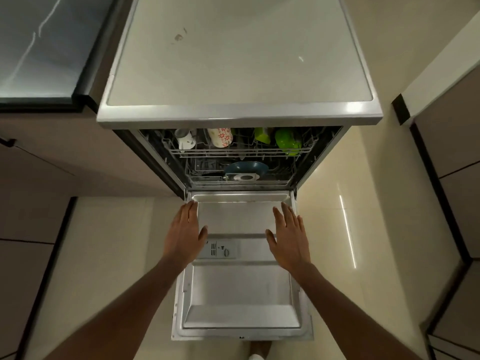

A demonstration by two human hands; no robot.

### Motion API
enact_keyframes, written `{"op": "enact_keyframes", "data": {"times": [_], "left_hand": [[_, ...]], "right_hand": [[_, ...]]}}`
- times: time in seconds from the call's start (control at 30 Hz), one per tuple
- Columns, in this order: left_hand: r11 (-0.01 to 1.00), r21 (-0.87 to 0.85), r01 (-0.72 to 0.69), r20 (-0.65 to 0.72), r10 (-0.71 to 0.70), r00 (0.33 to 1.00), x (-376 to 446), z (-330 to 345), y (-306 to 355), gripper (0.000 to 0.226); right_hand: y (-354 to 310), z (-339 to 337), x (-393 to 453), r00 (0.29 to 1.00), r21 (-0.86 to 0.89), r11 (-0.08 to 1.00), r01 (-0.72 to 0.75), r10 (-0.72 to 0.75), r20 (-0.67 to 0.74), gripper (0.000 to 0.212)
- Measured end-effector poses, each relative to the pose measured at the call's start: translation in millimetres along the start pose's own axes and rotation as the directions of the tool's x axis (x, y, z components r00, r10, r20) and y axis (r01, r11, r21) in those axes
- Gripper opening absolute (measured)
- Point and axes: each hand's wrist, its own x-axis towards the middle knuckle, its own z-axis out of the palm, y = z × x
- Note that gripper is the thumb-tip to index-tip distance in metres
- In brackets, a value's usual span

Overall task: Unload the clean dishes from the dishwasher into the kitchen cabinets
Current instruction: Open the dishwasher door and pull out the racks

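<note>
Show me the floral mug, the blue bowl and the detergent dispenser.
floral mug (220, 137), head view, on its patterned side
blue bowl (245, 167), head view, on its outer wall
detergent dispenser (220, 249), head view, on its grey cover

upper middle of the frame: silver-grey metal dishwasher top (239, 61) with a small brown smudge. just below, in the white wire upper rack (233, 152), a cream mug with red flower print (220, 137), a white cup (185, 140), two lime-green plastic pieces (287, 141). lower, a dark teal round bowl (245, 168). pale cream glossy floor tiles (337, 203) at right.
</note>
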Motion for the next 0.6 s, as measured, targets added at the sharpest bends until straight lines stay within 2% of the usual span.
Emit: {"op": "enact_keyframes", "data": {"times": [0.13,0.3,0.43,0.53,0.6], "left_hand": [[0.998,-0.055,-0.034,0.022,0.035,0.999,41.8,35.2,-2.6,0.08],[0.987,-0.04,-0.159,0.051,0.161,0.986,119.9,87.2,-11.4,0.082],[0.986,-0.12,-0.114,0.016,0.117,0.993,182.4,104.7,-7.5,0.078],[0.982,-0.122,-0.144,0.016,0.147,0.989,216.5,113.6,-0.8,0.077],[0.982,-0.116,-0.151,0.046,0.157,0.987,230.4,119.1,2.2,0.079]], "right_hand": [[23.7,21.1,62.4,0.997,-0.002,0.999,0.047,-0.047,0.058,0.067],[30.6,65.8,162.0,0.989,0.016,0.994,0.107,-0.108,0.101,0.063],[21.6,93.5,225.0,0.986,0.003,0.992,0.124,-0.123,0.114,0.062],[14.0,110.9,251.9,0.988,0.023,0.995,0.099,-0.101,0.113,0.063],[12.1,119.5,261.7,0.994,0.034,0.997,0.075,-0.078,0.082,0.055]]}}
